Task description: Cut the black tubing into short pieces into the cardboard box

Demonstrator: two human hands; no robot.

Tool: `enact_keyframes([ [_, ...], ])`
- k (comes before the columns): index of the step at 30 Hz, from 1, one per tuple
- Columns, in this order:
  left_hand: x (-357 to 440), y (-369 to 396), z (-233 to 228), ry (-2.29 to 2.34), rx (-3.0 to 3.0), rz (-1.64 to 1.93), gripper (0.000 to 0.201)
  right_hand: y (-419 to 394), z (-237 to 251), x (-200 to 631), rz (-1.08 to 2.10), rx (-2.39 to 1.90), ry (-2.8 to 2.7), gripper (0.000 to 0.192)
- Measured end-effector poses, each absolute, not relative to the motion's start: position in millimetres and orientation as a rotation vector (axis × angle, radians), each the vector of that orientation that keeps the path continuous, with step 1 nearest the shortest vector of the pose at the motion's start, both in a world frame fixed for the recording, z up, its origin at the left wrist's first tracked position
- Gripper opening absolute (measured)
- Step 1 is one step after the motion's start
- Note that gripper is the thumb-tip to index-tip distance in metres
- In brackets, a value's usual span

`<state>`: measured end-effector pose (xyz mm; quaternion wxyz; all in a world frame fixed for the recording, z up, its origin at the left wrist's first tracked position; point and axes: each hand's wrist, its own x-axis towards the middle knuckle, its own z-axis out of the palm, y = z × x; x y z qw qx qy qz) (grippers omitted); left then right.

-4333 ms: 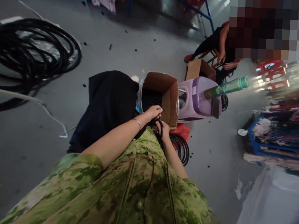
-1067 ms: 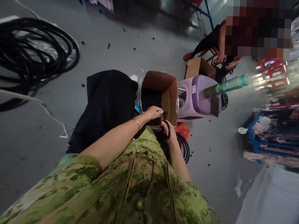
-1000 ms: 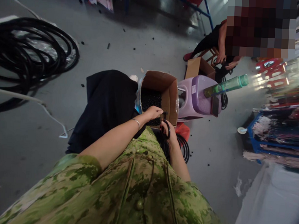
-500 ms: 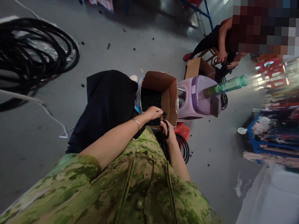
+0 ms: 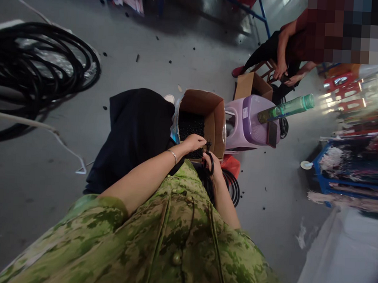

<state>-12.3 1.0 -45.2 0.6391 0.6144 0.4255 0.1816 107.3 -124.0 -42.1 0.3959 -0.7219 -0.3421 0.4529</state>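
Observation:
My left hand [image 5: 194, 142] reaches over the near part of an open cardboard box [image 5: 215, 117]. Its fingers are pinched on a small black part [image 5: 208, 143], whose exact kind is too small to make out. Just to the right, my right hand [image 5: 216, 168] is closed around scissors with black looped handles [image 5: 211, 163], the blades close to the black part. Inside the box lie many small black pieces [image 5: 191, 127]. Below my right hand hangs a coil of black tubing [image 5: 232, 186], partly hidden by the forearm.
A purple stool [image 5: 237, 114] bearing a green bottle [image 5: 292, 109] and a dark phone-like object [image 5: 272, 134] stands right of the box. Dark cloth [image 5: 135, 130] lies left. Large black coils [image 5: 53, 62] rest on the floor. A co-worker [image 5: 285, 45] sits behind another box [image 5: 252, 85].
My hands hold nearly the same position at the box. The co-worker's upper body has shifted slightly to the right.

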Motion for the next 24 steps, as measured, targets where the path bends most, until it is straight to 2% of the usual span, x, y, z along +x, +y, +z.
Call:
enact_keyframes([
  [17,-11,1,-51,0.996,1.406,0.368,0.028,-123,-45,107,1.176,-1.846,-0.784,0.052],
  [24,-14,1,-42,1.046,1.317,0.312,0.022,-128,-52,105,1.113,-1.901,-0.859,0.050],
])
